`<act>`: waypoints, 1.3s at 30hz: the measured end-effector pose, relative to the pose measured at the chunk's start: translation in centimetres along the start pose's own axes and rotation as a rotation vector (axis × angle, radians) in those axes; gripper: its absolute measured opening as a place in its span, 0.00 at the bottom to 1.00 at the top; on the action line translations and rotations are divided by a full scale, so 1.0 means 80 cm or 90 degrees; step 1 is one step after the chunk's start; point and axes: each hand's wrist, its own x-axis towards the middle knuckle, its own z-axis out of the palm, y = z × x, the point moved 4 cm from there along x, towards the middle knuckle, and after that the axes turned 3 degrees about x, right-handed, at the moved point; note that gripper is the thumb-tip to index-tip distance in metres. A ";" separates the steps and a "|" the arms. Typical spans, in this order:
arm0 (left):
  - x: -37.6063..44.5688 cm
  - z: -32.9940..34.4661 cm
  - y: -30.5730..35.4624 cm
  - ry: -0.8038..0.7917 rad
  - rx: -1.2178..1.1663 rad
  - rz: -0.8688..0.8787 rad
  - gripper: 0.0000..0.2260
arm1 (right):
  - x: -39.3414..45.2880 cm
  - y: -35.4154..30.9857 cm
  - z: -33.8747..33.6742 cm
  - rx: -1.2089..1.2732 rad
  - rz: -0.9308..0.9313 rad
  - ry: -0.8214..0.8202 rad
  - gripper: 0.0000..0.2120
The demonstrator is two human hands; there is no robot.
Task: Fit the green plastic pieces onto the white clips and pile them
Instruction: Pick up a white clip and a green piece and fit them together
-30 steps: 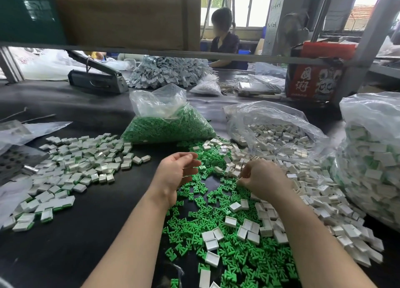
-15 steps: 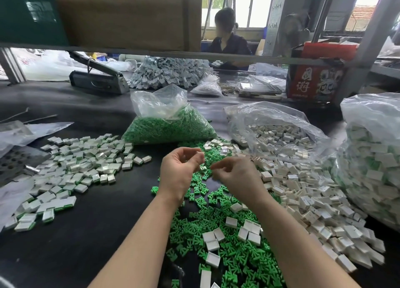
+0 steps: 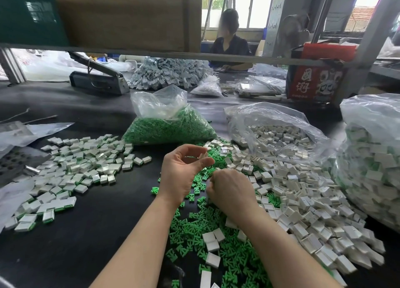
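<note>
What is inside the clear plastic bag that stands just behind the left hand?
The clear plastic bag holds loose green plastic pieces, filling its lower part; the crumpled top looks empty. What lies deeper in the heap or under the bag is covered.

Small assembly workshop: bulk bags of plastic parts [image 3: 171,125], long black workbench [image 3: 65,244], 2nd worker [image 3: 229,40] opposite.

Red box [image 3: 315,82] back rt, heat sealer [image 3: 98,81] back lt, seated person [image 3: 229,43] behind.
</note>
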 end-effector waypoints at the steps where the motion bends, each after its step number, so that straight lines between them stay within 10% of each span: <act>1: 0.000 0.000 0.000 -0.005 -0.004 -0.003 0.14 | 0.001 0.005 -0.001 0.019 0.009 -0.001 0.10; 11: 0.003 0.002 -0.015 0.025 -0.267 -0.186 0.06 | 0.007 0.034 -0.040 0.804 0.172 0.063 0.04; 23: -0.001 0.015 -0.019 -0.044 -0.410 -0.284 0.12 | 0.005 0.037 -0.046 0.802 0.144 0.149 0.05; 39: -0.003 0.020 -0.018 -0.104 -0.170 -0.168 0.09 | 0.007 0.033 -0.046 0.813 0.092 0.186 0.07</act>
